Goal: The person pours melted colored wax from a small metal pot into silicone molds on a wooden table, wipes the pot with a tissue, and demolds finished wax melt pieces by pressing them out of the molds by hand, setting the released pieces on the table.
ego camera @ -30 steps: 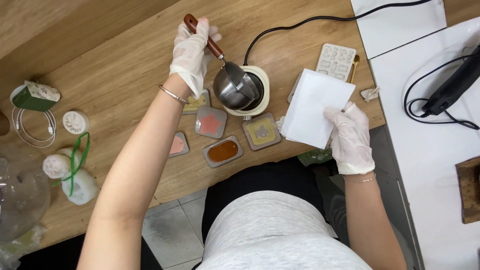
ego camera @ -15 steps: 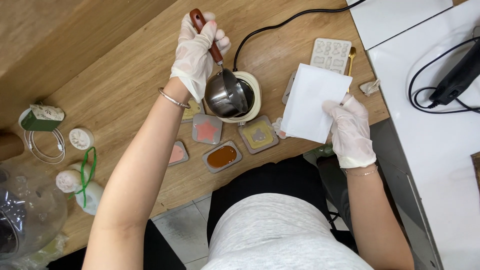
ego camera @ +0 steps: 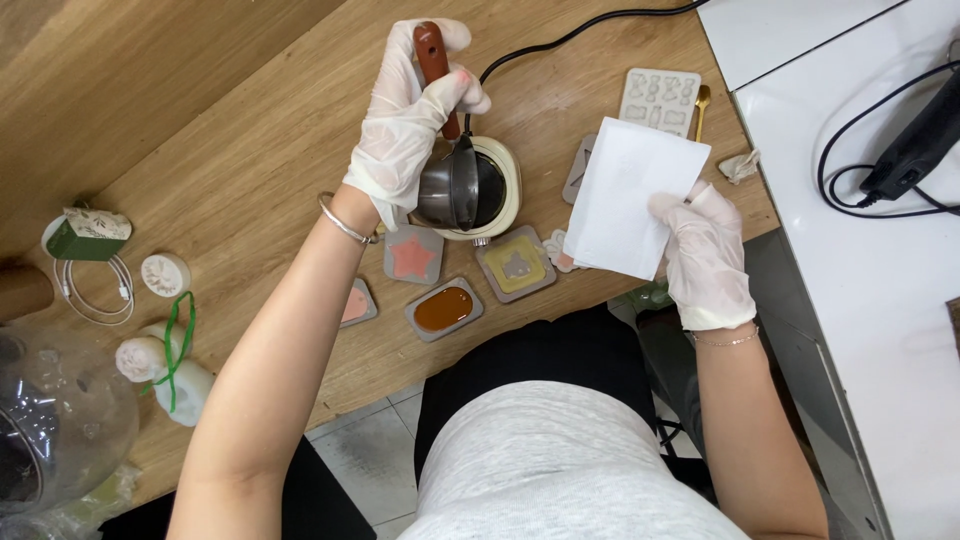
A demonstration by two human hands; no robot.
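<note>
My left hand (ego camera: 405,125), in a white glove, grips the brown wooden handle of a small metal pot (ego camera: 455,190). The pot is tipped steeply on its side over a round cream heater (ego camera: 505,195), above a grey mould holding a pink star (ego camera: 412,255). My right hand (ego camera: 705,255), also gloved, holds a white sheet of paper (ego camera: 630,200) by its lower right corner. Beside the star mould lie a mould of orange-brown liquid (ego camera: 442,308), a yellow-filled mould (ego camera: 515,265) and a pink-filled mould (ego camera: 355,303).
A white multi-cavity mould (ego camera: 660,100) and a gold spoon (ego camera: 702,105) lie at the back. A black cord (ego camera: 590,30) runs from the heater. At left sit a green box (ego camera: 85,235), a white cable (ego camera: 95,290), a glass jar (ego camera: 55,425). A white counter (ego camera: 870,250) stands to the right.
My left hand has raised the handle and tipped the pot from nearly level to steeply on its side. My right hand still holds the white paper in about the same spot.
</note>
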